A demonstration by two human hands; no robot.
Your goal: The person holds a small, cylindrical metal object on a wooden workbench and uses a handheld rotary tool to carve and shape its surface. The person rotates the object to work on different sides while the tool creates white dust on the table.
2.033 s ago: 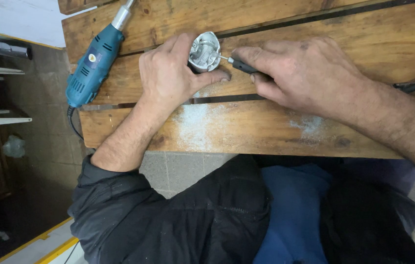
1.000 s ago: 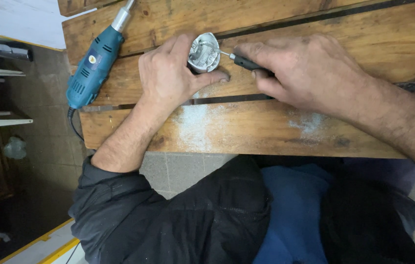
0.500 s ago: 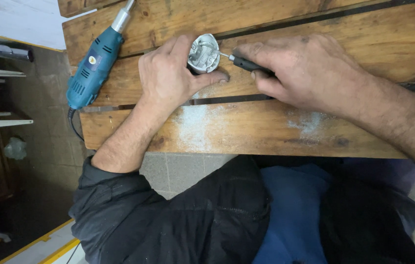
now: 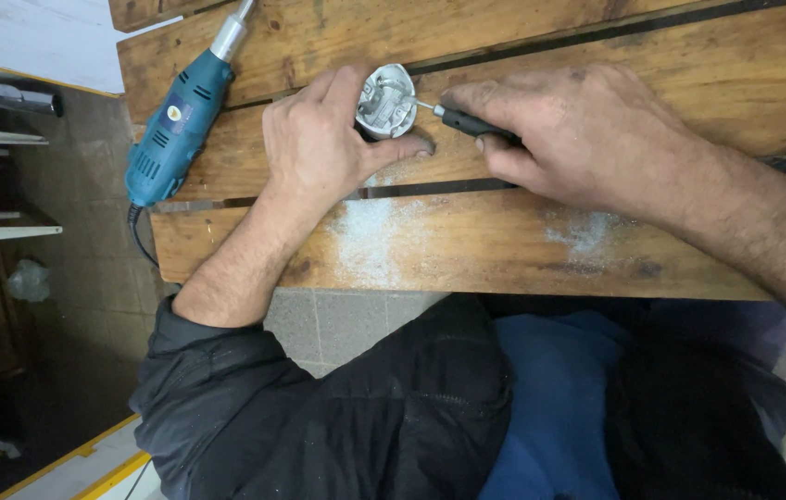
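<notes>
Small round white part (image 4: pixel 385 100) (open face up) lies on the bench; black-handled screwdriver (image 4: pixel 467 120) tip inside.

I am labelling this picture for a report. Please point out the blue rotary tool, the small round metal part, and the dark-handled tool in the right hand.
blue rotary tool (image 4: pixel 175 130): head view, on its blue body.
small round metal part (image 4: pixel 385 100): head view, on its open face.
dark-handled tool (image 4: pixel 459 119): head view, on the handle's visible front end.

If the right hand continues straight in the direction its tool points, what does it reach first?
The right hand holds a thin screwdriver pointing left. Its tip already seems to be at the small round white part gripped by the left hand, so that part comes first; exact contact is unclear.
</notes>
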